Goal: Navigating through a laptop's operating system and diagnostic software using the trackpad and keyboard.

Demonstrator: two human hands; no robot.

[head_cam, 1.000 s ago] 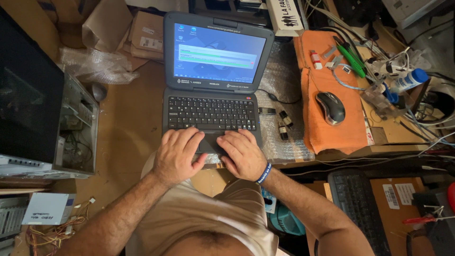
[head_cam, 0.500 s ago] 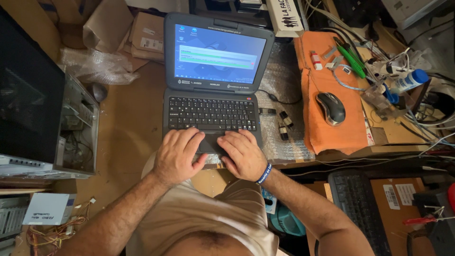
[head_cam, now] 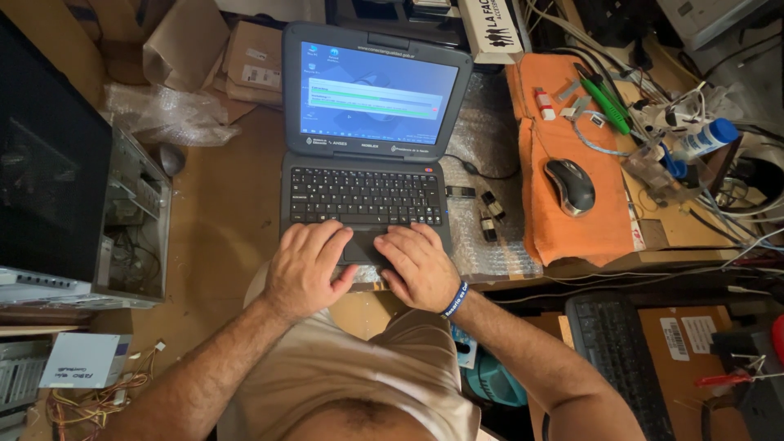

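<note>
A small dark grey laptop (head_cam: 367,147) stands open on the wooden desk (head_cam: 220,229), its screen lit with a blue desktop and a progress window. My left hand (head_cam: 306,265) lies flat on the left palm rest, fingers reaching the touchpad. My right hand (head_cam: 416,265) rests on the right palm rest beside it, fingers spread and holding nothing. A blue wristband (head_cam: 455,300) circles my right wrist.
An open computer case (head_cam: 73,212) stands at the left. An orange cloth (head_cam: 572,188) at the right carries a black mouse (head_cam: 570,185), a green tool and small parts. Bubble wrap, cables, cardboard boxes and a black keyboard (head_cam: 608,359) surround the laptop.
</note>
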